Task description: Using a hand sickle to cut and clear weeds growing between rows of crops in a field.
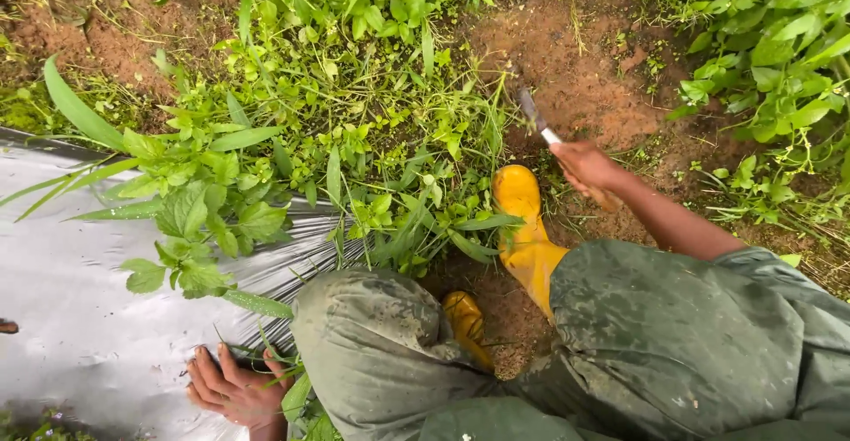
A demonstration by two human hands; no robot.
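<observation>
Right hand [586,165] grips a knife [534,115], handle largely hidden; the blurred blade points up-left over soil. Left hand [232,390] lies flat, empty, on silver plastic sheeting [80,317].

— How is the light?
— Soft, even daylight, bright all over; no hard shadows, only dim patches under the weeds [354,140].
— Any glare?
— Yes, the silver sheet [80,317] shines pale and washes out.
— Sharpness?
— Mostly crisp. The blade [533,113] is slightly smeared, and the corners stretch a little.
</observation>
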